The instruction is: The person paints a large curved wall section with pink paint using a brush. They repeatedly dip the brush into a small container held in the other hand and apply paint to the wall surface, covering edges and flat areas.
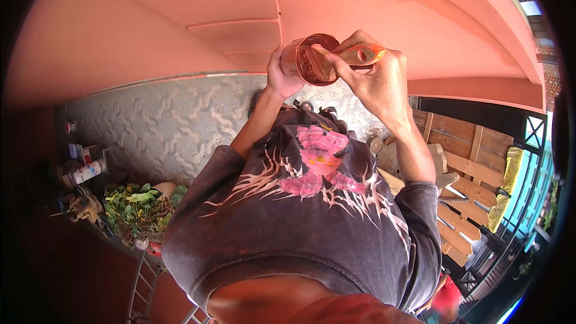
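Note:
My left hand (pixel 284 72) is wrapped around the side of a small round paint container (pixel 292 60), which is tilted so that its mouth shows. Reddish-brown paint coats the inside. In my right hand (pixel 375 76) is a paintbrush (pixel 362 55) with an orange-smeared handle that has a hole near its end. The brush's paint-covered head lies within the container's mouth, against or close to the rim; exact contact is unclear. Beyond both hands rises a salmon-coloured wall (pixel 360 9), with a darker patch along its curved upper part.
Patterned floor tiles (pixel 180 117) lie below. Leafy plants (pixel 139 207) and a metal ladder (pixel 145 279) are at the lower left. Wooden boards (pixel 468 180) lean at the right near a metal gate (pixel 517 216). A person in red (pixel 446 294) is at the lower right.

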A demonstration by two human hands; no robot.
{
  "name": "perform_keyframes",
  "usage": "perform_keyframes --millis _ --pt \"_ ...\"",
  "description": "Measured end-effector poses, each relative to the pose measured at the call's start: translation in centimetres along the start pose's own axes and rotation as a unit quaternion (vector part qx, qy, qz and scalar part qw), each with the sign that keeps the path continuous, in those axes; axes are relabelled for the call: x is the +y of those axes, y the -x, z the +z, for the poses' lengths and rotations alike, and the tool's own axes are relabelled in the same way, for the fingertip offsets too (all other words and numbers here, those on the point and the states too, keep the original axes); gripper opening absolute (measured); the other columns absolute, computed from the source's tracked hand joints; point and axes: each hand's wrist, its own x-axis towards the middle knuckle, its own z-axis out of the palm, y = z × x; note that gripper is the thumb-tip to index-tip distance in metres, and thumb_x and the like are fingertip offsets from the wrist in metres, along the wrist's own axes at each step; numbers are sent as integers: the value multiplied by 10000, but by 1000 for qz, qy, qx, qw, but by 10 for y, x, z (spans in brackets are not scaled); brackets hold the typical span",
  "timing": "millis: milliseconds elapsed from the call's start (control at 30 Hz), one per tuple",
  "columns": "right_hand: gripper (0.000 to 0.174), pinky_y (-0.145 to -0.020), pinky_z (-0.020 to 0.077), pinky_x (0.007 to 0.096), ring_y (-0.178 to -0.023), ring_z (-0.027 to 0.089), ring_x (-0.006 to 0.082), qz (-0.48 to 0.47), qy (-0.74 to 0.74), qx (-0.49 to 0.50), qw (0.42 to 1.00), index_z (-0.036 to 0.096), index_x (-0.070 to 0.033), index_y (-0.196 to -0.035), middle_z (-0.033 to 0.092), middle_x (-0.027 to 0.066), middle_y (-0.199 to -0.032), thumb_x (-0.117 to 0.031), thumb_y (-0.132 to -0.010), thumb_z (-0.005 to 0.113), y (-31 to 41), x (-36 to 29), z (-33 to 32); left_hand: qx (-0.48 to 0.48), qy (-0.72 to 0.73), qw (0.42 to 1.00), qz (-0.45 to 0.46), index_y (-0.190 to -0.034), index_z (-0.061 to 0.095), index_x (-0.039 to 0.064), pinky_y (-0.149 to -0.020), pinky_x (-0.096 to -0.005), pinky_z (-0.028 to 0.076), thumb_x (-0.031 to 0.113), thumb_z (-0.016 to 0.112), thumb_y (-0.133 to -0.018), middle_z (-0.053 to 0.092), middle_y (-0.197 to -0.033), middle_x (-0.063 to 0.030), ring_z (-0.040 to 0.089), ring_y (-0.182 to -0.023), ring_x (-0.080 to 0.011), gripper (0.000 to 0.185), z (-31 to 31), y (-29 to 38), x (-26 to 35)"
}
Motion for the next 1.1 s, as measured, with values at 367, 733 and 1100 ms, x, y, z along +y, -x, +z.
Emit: perform_keyframes --millis 367,733,1100 --pt "162 -557 528 423 -631 668 379 -41 116 -25 992 587 -9 -840 643 186 -694 -109 -831 714 -4 12 -19 14 -46 998 38 -1362 512 70 -1062 -479 466 493 505 -953 590 -1352 -133 566 -1260 -292 588 9 -4 -16" --pt "284 -675 553 468 -769 691 400 -81 221 -181 955 625 -3 -1050 675 211 -822 -67 -782 691 -14 -1 -27 27 -52 998 22 -1320 542 55 -1026 -432 482 423 507 -960 629 -1278 -111 603 -1196 -255 516 15 -2 -30" --pt "390 -746 560 430 -906 710 359 -178 3 -298 938 651 14 -945 713 159 -918 197 -616 550 -41 0 -56 63 -31 997 26 -1296 580 64 -1012 -448 487 456 462 -982 652 -1271 -89 612 -1187 -245 516 17 -2 -18"
